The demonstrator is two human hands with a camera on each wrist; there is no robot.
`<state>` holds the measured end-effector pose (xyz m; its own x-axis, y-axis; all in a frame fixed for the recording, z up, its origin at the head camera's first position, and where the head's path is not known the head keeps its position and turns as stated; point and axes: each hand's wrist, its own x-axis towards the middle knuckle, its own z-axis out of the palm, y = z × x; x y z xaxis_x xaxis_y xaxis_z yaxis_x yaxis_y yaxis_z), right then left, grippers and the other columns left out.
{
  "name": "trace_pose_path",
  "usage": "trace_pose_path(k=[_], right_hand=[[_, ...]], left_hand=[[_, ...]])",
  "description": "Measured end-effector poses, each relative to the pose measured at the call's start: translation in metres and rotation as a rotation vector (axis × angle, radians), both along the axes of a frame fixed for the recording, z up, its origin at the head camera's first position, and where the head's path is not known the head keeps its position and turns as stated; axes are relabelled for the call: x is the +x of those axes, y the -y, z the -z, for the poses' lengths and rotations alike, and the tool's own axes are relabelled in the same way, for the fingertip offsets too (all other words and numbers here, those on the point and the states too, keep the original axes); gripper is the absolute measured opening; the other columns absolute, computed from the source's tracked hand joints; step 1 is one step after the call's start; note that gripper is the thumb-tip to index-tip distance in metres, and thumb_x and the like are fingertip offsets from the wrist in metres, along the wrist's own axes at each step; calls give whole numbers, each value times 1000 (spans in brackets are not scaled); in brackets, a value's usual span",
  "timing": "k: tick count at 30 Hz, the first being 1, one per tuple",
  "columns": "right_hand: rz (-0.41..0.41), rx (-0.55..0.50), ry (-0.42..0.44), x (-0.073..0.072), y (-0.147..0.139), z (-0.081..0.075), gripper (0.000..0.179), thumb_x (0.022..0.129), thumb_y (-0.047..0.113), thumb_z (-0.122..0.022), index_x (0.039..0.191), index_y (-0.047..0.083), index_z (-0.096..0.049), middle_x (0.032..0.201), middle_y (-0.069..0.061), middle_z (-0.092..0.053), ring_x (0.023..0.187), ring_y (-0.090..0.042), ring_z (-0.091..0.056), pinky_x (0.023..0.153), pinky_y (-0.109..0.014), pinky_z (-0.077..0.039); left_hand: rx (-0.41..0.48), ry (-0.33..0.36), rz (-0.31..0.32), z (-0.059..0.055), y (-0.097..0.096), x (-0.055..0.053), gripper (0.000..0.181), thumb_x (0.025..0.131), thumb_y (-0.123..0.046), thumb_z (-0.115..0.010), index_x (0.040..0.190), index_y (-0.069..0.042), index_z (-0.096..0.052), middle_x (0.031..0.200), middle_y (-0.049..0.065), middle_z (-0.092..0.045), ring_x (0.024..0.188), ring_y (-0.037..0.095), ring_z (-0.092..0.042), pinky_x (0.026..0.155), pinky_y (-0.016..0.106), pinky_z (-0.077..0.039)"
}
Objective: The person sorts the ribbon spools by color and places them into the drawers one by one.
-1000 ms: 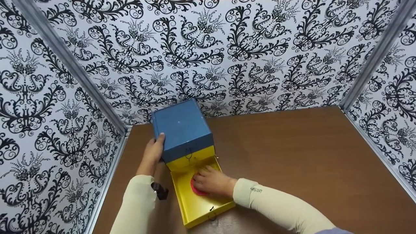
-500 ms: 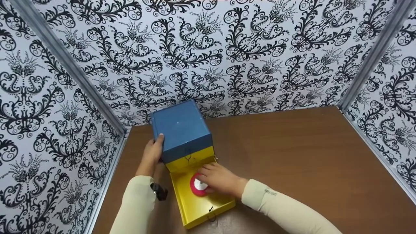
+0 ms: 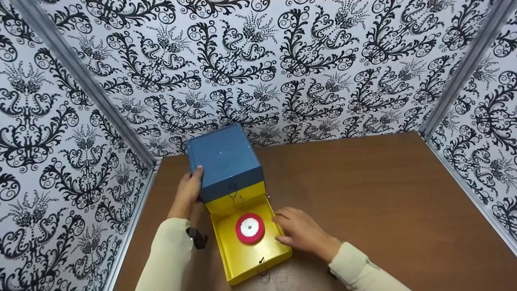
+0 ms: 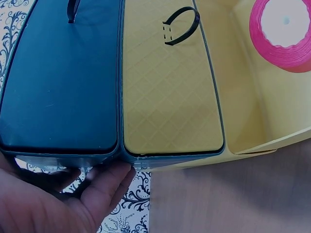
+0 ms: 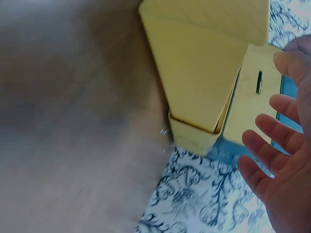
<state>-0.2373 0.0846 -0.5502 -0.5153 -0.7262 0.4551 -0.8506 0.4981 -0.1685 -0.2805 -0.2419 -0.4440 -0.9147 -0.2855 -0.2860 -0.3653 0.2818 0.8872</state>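
A roll of pink ribbon (image 3: 250, 228) with a white centre lies flat in the pulled-out yellow bottom drawer (image 3: 242, 258) of a small drawer cabinet (image 3: 224, 155). Above that drawer, the blue and yellow fronts stand closed, each with a dark loop pull. My left hand (image 3: 189, 190) rests against the cabinet's left side, thumb at the top edge; the left wrist view shows its fingers touching the side wall. By the drawer's right rim is my right hand (image 3: 305, 232), holding nothing, its fingers spread apart in the right wrist view.
The cabinet stands on a brown wooden table (image 3: 363, 194), toward the back left. Behind it rises a wall (image 3: 250, 72) with black-and-white scroll pattern. A dark loop pull (image 3: 262, 271) hangs on the open drawer's front.
My right hand has let go of the ribbon roll and drawn back to the right, out over the drawer's rim, uncovering the roll. The left hand stays against the cabinet.
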Motion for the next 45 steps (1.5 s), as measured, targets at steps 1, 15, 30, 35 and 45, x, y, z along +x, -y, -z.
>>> trace_pose_path(k=[1,15,30,35,45], right_hand=[[12,-22,9,2,-5,0,41,79,36,-70,110,11,-63,112,-6,-60,105,-22,-54,87,-40,-45],[90,-411,517,32,-56,22,9,88,21,-64,90,13,-66,82,10,-61,74,-4,-56,63,-24,-50],[-216,-414,1329,71,-38,49,28,96,18,-50,102,-6,-62,90,-16,-65,78,-16,-60,67,-32,-53],[-247,-441,1484,78,-19,57,38,97,22,-48,112,-11,-56,100,-19,-64,86,-27,-62,71,-31,-53],[-123,-489,1710,78,7,61,39,95,29,-49,109,-6,-60,103,-16,-65,88,-20,-64,70,-29,-53]], left_hand=[[-2,1,0,0,0,0,76,93,-56,-34,145,-4,-19,143,23,-27,123,37,-37,96,51,-37],[-20,14,26,0,1,0,81,92,-60,-33,148,-5,-12,149,21,-16,131,38,-26,100,51,-32],[14,6,12,-1,1,0,80,92,-60,-34,147,-6,-13,147,22,-21,125,39,-36,97,51,-36],[2,4,7,-1,0,0,79,92,-59,-35,146,-5,-18,144,23,-27,122,39,-40,95,50,-39],[-19,5,19,0,0,0,75,93,-56,-33,144,-3,-21,140,25,-30,119,40,-41,93,52,-39]])
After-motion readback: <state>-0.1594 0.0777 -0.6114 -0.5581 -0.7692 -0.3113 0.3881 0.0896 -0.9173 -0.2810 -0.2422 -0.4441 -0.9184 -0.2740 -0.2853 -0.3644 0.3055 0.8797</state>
